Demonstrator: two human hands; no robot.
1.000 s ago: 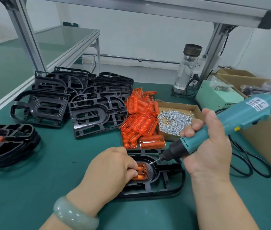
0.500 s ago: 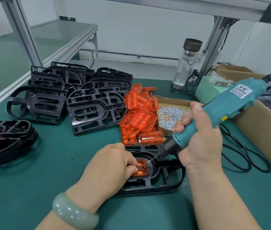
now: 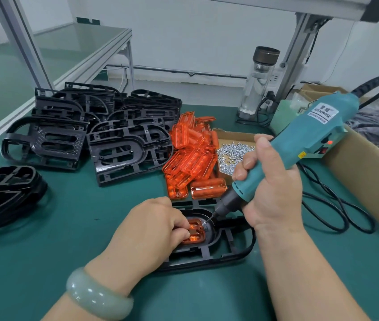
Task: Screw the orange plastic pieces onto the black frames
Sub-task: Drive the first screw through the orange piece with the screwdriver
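Screwdriver (image 3: 311, 140) is tilting down in my right hand (image 3: 274, 188), fingers wrapping tight round its teal grip, and I'm setting the bit tip against the upper right corner of the orange piece (image 3: 195, 236). That piece is sitting in the oval recess of the black frame (image 3: 230, 250), which is lying flat on the green mat (image 3: 68, 228) right in front of me. My left hand (image 3: 146, 230) is curling over the frame's left side, fingertips pinching the orange piece's edge. Just beyond, loose orange pieces (image 3: 190, 158) are piling up beside a cardboard tray of screws (image 3: 232, 151), and bare black frames (image 3: 126, 144) are stacking to their left. A pale green bangle (image 3: 95, 295) is riding on my left wrist.
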